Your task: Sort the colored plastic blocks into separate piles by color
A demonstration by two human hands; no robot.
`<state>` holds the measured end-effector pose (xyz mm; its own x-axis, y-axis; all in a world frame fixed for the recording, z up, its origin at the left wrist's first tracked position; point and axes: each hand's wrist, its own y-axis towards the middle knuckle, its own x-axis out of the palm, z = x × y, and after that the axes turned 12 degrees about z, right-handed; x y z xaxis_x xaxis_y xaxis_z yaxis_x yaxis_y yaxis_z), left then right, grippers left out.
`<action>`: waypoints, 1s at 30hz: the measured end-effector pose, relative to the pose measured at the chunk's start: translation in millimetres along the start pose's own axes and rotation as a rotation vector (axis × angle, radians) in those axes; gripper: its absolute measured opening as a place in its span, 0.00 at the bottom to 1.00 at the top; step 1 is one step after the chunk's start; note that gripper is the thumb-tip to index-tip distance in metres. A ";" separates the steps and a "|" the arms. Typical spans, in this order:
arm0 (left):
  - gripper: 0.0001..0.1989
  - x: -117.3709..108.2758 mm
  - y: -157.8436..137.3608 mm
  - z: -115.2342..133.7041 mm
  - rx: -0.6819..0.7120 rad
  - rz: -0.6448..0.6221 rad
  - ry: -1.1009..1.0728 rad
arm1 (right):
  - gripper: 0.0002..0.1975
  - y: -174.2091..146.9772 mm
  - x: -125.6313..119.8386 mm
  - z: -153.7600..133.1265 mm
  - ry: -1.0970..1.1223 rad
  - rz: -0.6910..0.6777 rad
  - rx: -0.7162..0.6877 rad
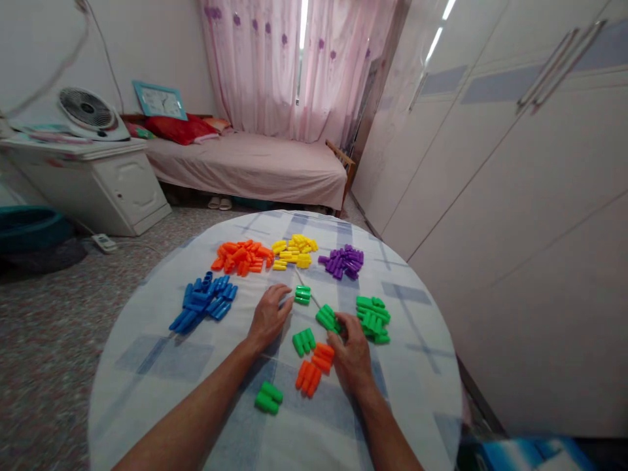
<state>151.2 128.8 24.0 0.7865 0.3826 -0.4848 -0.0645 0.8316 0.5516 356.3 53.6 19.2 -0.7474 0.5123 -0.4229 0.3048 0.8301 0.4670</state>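
Pinching a green block [324, 316] at its right end, the right hand [353, 350] is bringing thumb and fingertips together over the middle of the counter [412, 392]. The left hand [269, 317] is resting with its fingers loosely parted, the tips lying just beside a farther green block [303, 294]; whether they are touching it, I cannot tell. Another green block [304, 341] is lying just to the near left of the pinched one, two orange blocks [308, 378] are sitting nearer still, and one more green block [268, 398] is lying at the near left. The green pile [373, 319] is standing to the right of the right hand; the orange pile [243, 257], yellow pile [296, 251] and purple pile [343, 261] are spreading along the far side, and the blue pile [203, 302] is lying at the left. The person seems to be positioning a single green block; the next move is probably calling for a light, steady pinch, clearing the neighbouring blocks.
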 end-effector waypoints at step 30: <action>0.10 4.5 -4.2 -7.0 0.078 -0.067 0.010 | 0.21 21.2 -69.5 59.5 -0.471 0.574 0.162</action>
<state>150.7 129.8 14.7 0.7811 0.3318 -0.5290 0.0359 0.8219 0.5685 449.8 48.7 12.3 -0.1255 0.8832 -0.4518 0.6796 0.4083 0.6095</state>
